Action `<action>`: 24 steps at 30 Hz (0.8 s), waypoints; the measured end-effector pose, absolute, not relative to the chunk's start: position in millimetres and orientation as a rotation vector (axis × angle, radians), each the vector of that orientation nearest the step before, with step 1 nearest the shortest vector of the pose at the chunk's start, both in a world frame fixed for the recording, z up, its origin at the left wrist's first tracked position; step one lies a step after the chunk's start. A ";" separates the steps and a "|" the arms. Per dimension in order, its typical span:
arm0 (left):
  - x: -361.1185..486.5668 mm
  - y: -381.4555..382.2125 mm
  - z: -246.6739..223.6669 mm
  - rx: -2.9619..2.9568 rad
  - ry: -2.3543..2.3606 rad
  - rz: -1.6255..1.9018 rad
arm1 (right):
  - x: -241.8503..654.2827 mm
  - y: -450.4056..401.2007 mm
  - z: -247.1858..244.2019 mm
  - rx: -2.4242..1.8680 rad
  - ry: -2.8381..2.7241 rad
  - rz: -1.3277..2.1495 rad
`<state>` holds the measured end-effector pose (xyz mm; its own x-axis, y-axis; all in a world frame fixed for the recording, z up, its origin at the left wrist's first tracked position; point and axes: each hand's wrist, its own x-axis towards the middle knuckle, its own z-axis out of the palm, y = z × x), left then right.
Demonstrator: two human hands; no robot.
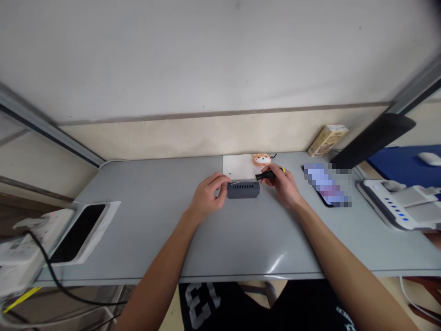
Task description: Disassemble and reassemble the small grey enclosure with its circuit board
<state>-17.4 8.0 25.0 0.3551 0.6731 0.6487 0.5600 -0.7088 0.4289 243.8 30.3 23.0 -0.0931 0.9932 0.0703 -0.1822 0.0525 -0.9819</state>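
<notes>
A small dark grey box with a row of vent slots (243, 190) lies on the grey table. My left hand (207, 194) is closed at the box's left end, thumb against its side and fingertips at its upper left corner. My right hand (283, 185) grips a screwdriver (264, 174) by its black and yellow handle. The thin shaft runs left along the box's far top edge, and its tip ends by my left fingertips. Whether the tip sits in a screw is too small to tell.
Behind the box lie a white sheet (237, 166) and an orange animal-face case (262, 159). To the right are a phone (324, 184), a carton (327, 140) and a power strip (392, 204). A dark phone (79, 233) and another power strip (51, 230) are at left.
</notes>
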 end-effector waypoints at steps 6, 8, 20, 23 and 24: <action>-18.6 9.4 22.3 2.486 1.141 1.265 | 242.7 29.5 25.2 -0.988 -1.180 1.298; -19.1 9.4 22.5 2.492 1.154 1.272 | 242.5 29.4 25.4 -1.002 -1.177 1.292; -22.1 9.9 22.3 2.620 1.158 1.298 | 241.2 35.3 19.2 -1.084 -1.092 1.206; -23.0 10.4 21.7 2.648 1.191 1.334 | 238.0 36.0 15.9 -1.200 -1.200 1.110; -23.2 10.6 21.8 2.651 1.204 1.351 | 236.8 35.9 14.9 -1.231 -1.245 1.092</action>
